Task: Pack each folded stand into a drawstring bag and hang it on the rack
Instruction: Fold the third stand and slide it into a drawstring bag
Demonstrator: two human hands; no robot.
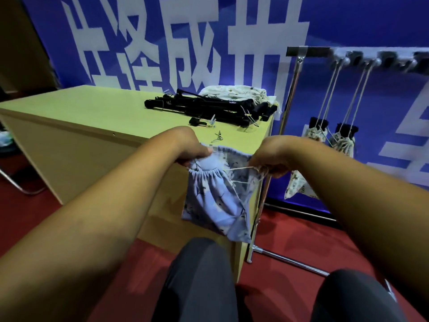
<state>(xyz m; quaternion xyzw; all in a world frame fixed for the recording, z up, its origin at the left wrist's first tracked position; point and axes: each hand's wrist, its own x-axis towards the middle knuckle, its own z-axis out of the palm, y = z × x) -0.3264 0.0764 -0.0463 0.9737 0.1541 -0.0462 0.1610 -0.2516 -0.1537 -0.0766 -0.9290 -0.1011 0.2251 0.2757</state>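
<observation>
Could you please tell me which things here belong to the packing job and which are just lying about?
Job: blue drawstring bag, folded stands, spare bags, rack, hung bags.
Lying about: small metal parts, banner.

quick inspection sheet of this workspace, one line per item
surface: table, pale wood top.
job's things: blue bag held open in front of the table; stands piled at the far end; filled bags hang on the rack.
clutter: spare bags behind the stands; metal bits near the edge.
hands: left hand grips the blue bag's rim; right hand pinches rim and cord.
cables: nothing seen.
surroundings: blue banner, red carpet.
</observation>
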